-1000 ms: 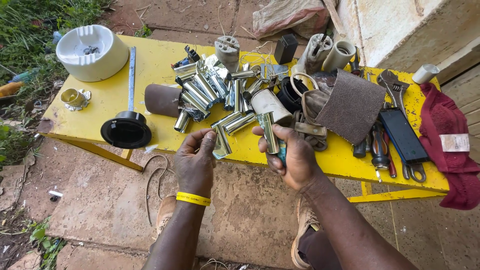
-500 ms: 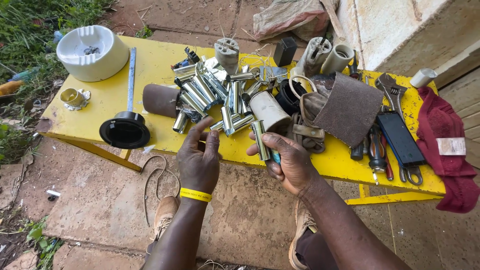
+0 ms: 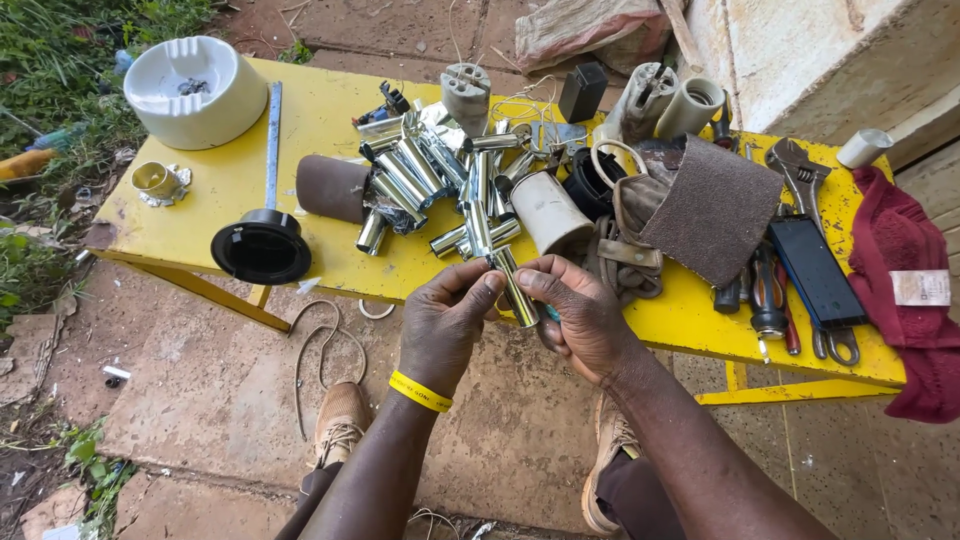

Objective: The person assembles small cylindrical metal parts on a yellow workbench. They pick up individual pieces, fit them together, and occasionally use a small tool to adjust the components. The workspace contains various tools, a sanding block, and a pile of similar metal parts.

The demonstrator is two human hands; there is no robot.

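Chrome tube (image 3: pixel 517 290) held over front edge of yellow table (image 3: pixel 300 130), long axis slanting upper-left to lower-right, top end toward pile of chrome tubes (image 3: pixel 440 180). Left hand (image 3: pixel 445 325) fingers (image 3: pixel 487 287) closed, pinching tube's upper part; right hand (image 3: pixel 585 320) fingers (image 3: pixel 530 283) clamped on opp. side, tube between both. Yellow wristband (image 3: pixel 420 391) on left wrist. Sandpaper sheet (image 3: pixel 712 208) & black flange (image 3: pixel 261 247) nearby.

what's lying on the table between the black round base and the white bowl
In the head view, a long grey metal bar lies on the yellow table between the black round base and the white bowl, running alongside the bowl down to the base.
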